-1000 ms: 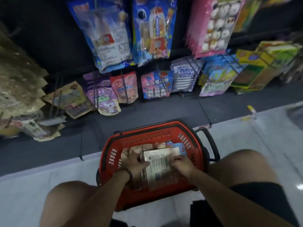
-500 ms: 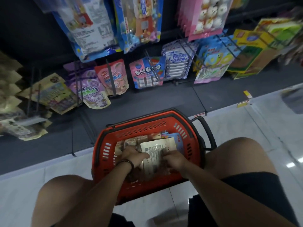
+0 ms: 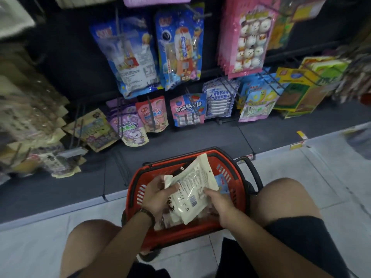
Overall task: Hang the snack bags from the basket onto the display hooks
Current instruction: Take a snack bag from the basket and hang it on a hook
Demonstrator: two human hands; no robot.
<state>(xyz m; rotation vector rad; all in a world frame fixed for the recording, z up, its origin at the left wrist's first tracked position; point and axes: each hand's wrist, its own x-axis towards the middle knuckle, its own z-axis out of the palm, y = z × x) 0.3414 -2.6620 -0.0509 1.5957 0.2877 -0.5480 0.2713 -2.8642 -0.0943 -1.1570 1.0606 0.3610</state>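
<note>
Head cam, the only view I've got. Both hands sit over the red basket, which is on the floor btw the knees, right in front of the rack. Left hand has its fingers curled round the left edge of a white snack bag, thumb on top. It looks like a few thin bags in a bunch, but I can't count them. Right hand pinches the low right edge of the same bag, fingers tucked under. The bag is tilted, top corner up toward the rack, above the basket and not on any hook. A blue bag lies in the basket under it. I'd say we're at the pick-up step, approx the start of one hang. Next, I think, the bag must go up to a display hook w/ room on it, and the small hole near its top edge must line up w/ the hook tip. The bag looks floppy, so I'd hold it near the top.
</note>
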